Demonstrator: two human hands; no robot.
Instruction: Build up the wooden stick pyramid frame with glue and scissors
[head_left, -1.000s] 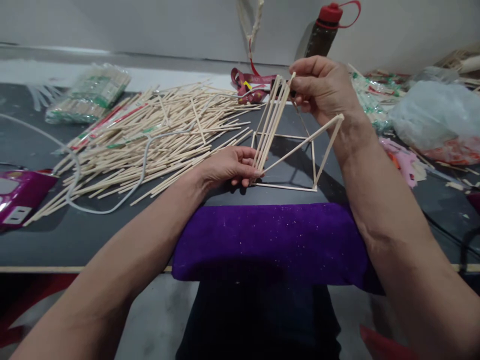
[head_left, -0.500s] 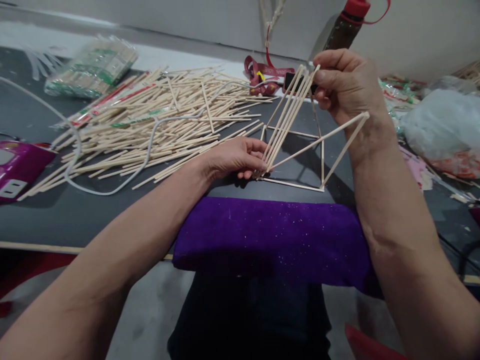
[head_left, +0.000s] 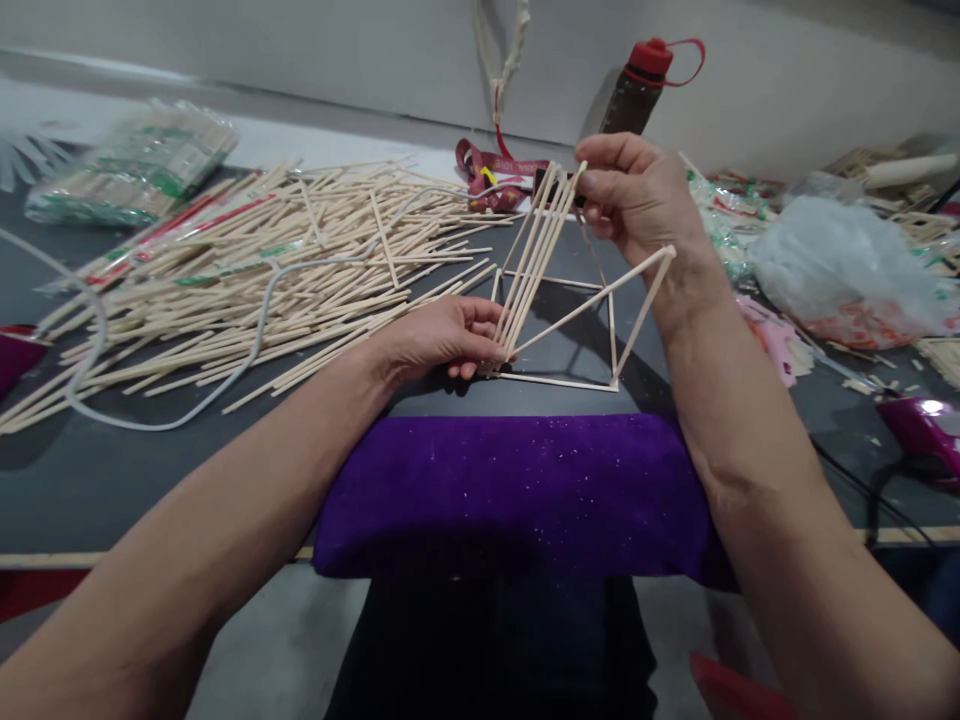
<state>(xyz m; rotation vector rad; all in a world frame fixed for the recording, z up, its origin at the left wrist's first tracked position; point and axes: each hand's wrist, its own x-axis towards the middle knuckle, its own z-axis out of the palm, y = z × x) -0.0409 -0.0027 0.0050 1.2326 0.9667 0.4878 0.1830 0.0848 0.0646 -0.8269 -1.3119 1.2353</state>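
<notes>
A: Wooden-stick frame (head_left: 570, 317): where, and how far along?

B: On the grey tabletop (head_left: 90, 490), beyond the purple cushion (head_left: 510, 490), right of the loose sticks (head_left: 322, 290). Already laid out: four-sided base, one triangle raised at near right, several slanting sticks (head_left: 547, 260) on the left. Seems unfinished: triangle's tip apart from the slanting row's top. Plenty of sticks unused. Joints too small to judge.

A: Hands?

B: With the left hand (head_left: 450, 335), gripping lower ends at the near left corner, thumb against fingers. With the right hand (head_left: 626, 190), pinching the upper end of one slanting stick, thumb to index finger.

A: Changes against half a second ago?

B: Same holds. No clear addition to the frame. View swung; magenta device (head_left: 922, 435) now fuller at the right edge.
</notes>
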